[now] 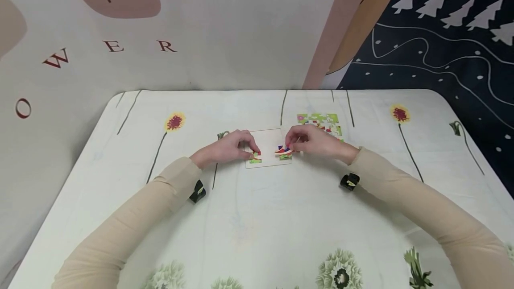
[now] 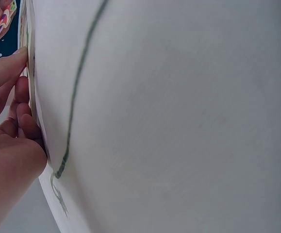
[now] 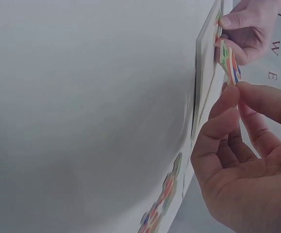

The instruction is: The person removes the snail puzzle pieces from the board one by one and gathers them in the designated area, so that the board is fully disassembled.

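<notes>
A flat, pale puzzle board (image 1: 267, 139) lies on the table between the two hands. At its left side, the thumb and a finger of my left hand (image 1: 230, 147) pinch a small puzzle piece (image 1: 255, 160) with green and red print, low against the board. My right hand (image 1: 315, 142) pinches another puzzle piece (image 1: 283, 150), printed red, blue, white and green, between thumb and forefinger. In the right wrist view this puzzle piece (image 3: 230, 63) is tilted and raised off the board. Curled fingers of the left hand (image 2: 7, 107) lie along the board's edge in the left wrist view.
Several more puzzle pieces (image 1: 327, 118) lie joined or close together behind the right hand, partly covered by it. A white cloth with printed flowers (image 1: 174, 121) covers the table. Printed hangings (image 1: 241, 26) stand behind the table's far edge.
</notes>
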`<state>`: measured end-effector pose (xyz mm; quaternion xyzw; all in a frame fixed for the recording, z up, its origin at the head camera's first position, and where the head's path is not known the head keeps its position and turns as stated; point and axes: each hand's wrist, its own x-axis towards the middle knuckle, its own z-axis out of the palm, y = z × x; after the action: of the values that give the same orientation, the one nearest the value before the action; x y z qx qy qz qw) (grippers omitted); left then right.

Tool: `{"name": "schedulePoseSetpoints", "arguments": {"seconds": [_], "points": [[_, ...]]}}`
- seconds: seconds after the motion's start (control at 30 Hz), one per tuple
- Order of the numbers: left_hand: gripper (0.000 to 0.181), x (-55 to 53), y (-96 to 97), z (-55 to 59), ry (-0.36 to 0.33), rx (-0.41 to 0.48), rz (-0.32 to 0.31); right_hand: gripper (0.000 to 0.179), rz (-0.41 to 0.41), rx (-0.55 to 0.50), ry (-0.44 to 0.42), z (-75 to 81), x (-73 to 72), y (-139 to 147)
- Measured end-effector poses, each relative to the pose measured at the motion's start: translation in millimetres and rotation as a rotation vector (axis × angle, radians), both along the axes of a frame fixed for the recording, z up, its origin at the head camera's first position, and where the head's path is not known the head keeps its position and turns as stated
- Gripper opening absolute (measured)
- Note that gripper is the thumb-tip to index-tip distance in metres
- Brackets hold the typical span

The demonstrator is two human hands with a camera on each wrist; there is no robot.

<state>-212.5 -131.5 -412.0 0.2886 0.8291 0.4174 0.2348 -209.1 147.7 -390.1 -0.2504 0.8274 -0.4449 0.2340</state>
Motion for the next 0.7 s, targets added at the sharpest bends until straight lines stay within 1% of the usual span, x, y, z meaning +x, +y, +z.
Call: {"name": "schedulePoseSetpoints", "arguments": {"seconds": [0.3,0.6,0.7], "points": [[0.013,0.4,-0.5,0.1,0.004,0.020,-0.005,0.010,-0.043,0.015,0.031,-1.9,-0.3,21],[0.013,0.8,-0.2,0.8,0.009,0.020,-0.010,0.010,-0.078,0.008,0.035,0.0,-1.8,41],[0.013,0.7,0.2,0.5,0.005,0.022,-0.012,0.010,-0.102,0.015,0.026,1.1,-2.4,47]]}}
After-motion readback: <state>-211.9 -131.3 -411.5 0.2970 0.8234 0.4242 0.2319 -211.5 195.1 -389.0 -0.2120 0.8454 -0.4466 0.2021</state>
